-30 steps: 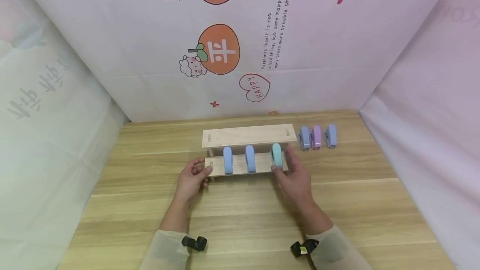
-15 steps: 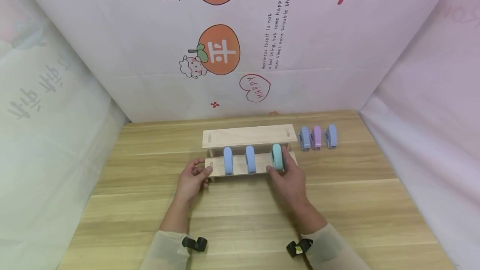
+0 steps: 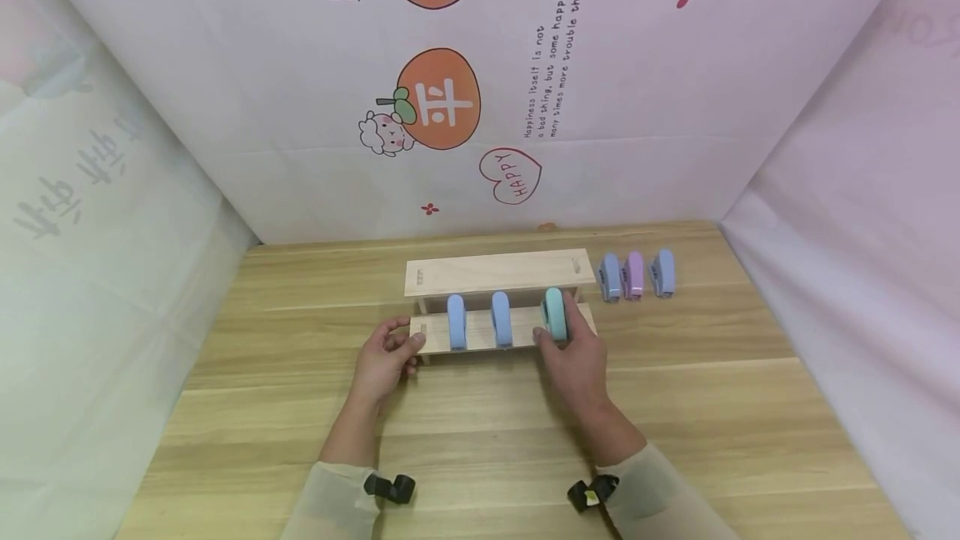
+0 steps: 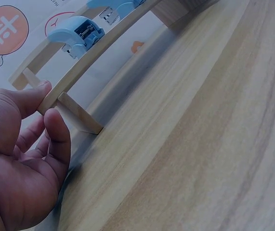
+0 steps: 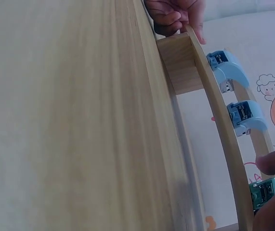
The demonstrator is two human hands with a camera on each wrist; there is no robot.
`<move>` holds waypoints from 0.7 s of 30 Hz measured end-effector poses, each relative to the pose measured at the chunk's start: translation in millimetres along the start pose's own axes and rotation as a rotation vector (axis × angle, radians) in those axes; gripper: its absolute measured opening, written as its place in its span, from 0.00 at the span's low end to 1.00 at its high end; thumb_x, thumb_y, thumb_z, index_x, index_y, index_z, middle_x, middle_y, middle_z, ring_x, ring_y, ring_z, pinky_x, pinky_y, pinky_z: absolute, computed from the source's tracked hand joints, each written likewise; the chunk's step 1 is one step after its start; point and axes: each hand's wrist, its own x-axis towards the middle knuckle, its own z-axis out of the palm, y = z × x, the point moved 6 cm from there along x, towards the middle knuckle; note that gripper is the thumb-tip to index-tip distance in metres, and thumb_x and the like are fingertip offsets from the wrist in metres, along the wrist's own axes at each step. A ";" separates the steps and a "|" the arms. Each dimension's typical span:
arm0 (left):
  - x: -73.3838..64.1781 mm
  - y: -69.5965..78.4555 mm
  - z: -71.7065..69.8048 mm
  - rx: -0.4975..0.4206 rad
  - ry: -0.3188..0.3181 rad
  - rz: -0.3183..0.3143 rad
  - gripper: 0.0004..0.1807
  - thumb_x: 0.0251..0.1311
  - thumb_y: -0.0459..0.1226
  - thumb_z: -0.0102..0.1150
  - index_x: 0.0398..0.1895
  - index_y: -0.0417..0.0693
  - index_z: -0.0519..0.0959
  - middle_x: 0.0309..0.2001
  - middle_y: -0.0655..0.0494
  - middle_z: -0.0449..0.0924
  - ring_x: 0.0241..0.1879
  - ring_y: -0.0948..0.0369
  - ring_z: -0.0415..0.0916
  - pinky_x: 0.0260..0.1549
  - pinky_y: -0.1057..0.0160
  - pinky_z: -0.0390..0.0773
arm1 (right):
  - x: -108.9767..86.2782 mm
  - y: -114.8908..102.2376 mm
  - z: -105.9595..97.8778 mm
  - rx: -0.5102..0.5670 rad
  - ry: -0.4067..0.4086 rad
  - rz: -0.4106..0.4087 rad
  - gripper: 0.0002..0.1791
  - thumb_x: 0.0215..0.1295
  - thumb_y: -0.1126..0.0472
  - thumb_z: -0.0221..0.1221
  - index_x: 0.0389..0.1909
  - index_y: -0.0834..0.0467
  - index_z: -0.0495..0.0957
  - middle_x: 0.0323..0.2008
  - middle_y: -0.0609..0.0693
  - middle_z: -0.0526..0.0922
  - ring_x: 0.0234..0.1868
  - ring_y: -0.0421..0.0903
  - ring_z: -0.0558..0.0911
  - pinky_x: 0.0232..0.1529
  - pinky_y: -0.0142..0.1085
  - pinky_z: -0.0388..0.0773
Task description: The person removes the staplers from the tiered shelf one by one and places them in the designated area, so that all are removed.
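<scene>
A two-step wooden rack (image 3: 480, 332) stands on the table. On its lower step, two blue staplers (image 3: 457, 322) and a teal stapler (image 3: 554, 314) sit upright in a row. My left hand (image 3: 381, 363) pinches the left end of that step, with the thumb on top, as the left wrist view also shows. At the right, my right hand (image 3: 581, 361) grips the teal stapler between the thumb on its left and the fingers along its right side. In the right wrist view the teal stapler (image 5: 264, 192) is partly covered by my fingers.
Right of the rack's upper step (image 3: 498, 272) stand two more blue staplers (image 3: 663, 274) with a purple stapler (image 3: 633, 276) between them. A printed white cloth (image 3: 615, 173) rises behind the table (image 3: 480, 457) and along both sides.
My right hand has shifted slightly left, baring the right end of the lower step, and its thumb has moved from the teal stapler's front to its left side. The left hand stays put.
</scene>
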 end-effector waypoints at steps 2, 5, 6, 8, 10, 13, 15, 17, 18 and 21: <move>0.0 0.8 0.4 0.002 -0.002 -0.002 0.32 0.67 0.40 0.71 0.71 0.46 0.70 0.39 0.53 0.79 0.30 0.58 0.76 0.28 0.67 0.82 | 0.0 -0.5 0.1 -0.011 0.008 -0.005 0.40 0.67 0.65 0.68 0.77 0.62 0.64 0.72 0.60 0.70 0.71 0.57 0.72 0.70 0.50 0.70; -0.9 0.6 0.5 -0.006 -0.004 0.001 0.32 0.66 0.41 0.72 0.70 0.48 0.71 0.39 0.53 0.79 0.30 0.58 0.76 0.28 0.67 0.82 | 0.0 -0.8 0.5 -0.028 0.015 -0.014 0.38 0.68 0.66 0.67 0.77 0.62 0.64 0.72 0.60 0.71 0.71 0.57 0.72 0.70 0.50 0.70; -1.4 0.4 0.5 -0.011 -0.004 0.004 0.32 0.65 0.41 0.73 0.70 0.48 0.71 0.39 0.53 0.79 0.30 0.58 0.76 0.28 0.67 0.82 | 0.1 -0.9 0.6 -0.031 0.016 -0.016 0.38 0.68 0.66 0.67 0.77 0.62 0.64 0.72 0.60 0.71 0.71 0.57 0.72 0.70 0.50 0.70; -2.7 0.8 0.3 -0.018 -0.003 0.010 0.33 0.64 0.43 0.74 0.69 0.50 0.72 0.39 0.53 0.79 0.30 0.58 0.76 0.28 0.66 0.82 | 0.3 -1.3 0.7 -0.036 0.016 -0.017 0.37 0.69 0.66 0.66 0.76 0.62 0.65 0.71 0.60 0.71 0.71 0.57 0.72 0.70 0.51 0.70; -3.8 1.3 0.3 -0.021 -0.003 0.015 0.33 0.63 0.43 0.74 0.69 0.50 0.72 0.40 0.52 0.79 0.30 0.58 0.76 0.28 0.66 0.82 | 0.5 -1.3 0.8 -0.039 0.012 -0.012 0.36 0.69 0.66 0.65 0.76 0.61 0.65 0.72 0.59 0.71 0.71 0.57 0.72 0.70 0.51 0.70; -4.9 2.4 0.4 -0.021 -0.003 0.014 0.32 0.64 0.43 0.74 0.69 0.51 0.72 0.40 0.52 0.79 0.30 0.58 0.76 0.28 0.66 0.82 | 0.6 -2.3 0.7 -0.039 0.007 -0.003 0.35 0.70 0.67 0.65 0.76 0.61 0.66 0.71 0.59 0.72 0.71 0.57 0.73 0.70 0.51 0.71; -4.0 2.0 0.7 -0.018 -0.004 0.008 0.32 0.65 0.42 0.73 0.70 0.50 0.71 0.40 0.52 0.79 0.30 0.58 0.76 0.28 0.66 0.82 | 0.4 -3.1 0.3 -0.034 0.003 0.000 0.35 0.70 0.67 0.65 0.76 0.61 0.66 0.71 0.58 0.72 0.71 0.57 0.73 0.70 0.51 0.71; -3.0 1.4 0.8 -0.014 -0.005 0.001 0.31 0.66 0.41 0.71 0.70 0.48 0.71 0.40 0.52 0.79 0.31 0.58 0.76 0.29 0.66 0.82 | 0.1 -3.8 -0.1 -0.029 0.003 -0.002 0.35 0.70 0.68 0.65 0.75 0.62 0.66 0.71 0.59 0.72 0.70 0.57 0.73 0.69 0.51 0.71; -2.4 1.2 1.0 -0.013 -0.005 -0.003 0.31 0.67 0.40 0.71 0.70 0.48 0.71 0.40 0.52 0.79 0.30 0.58 0.76 0.29 0.66 0.82 | 0.0 -3.9 -0.3 -0.029 0.004 -0.004 0.35 0.69 0.68 0.65 0.75 0.62 0.66 0.71 0.59 0.72 0.70 0.57 0.73 0.69 0.51 0.71; -1.7 1.9 1.4 -0.006 -0.004 -0.006 0.31 0.67 0.39 0.70 0.70 0.46 0.70 0.40 0.52 0.78 0.30 0.59 0.76 0.29 0.66 0.82 | -0.5 -4.1 -1.1 -0.032 0.011 -0.011 0.34 0.69 0.69 0.65 0.75 0.62 0.67 0.70 0.59 0.73 0.70 0.58 0.74 0.69 0.51 0.72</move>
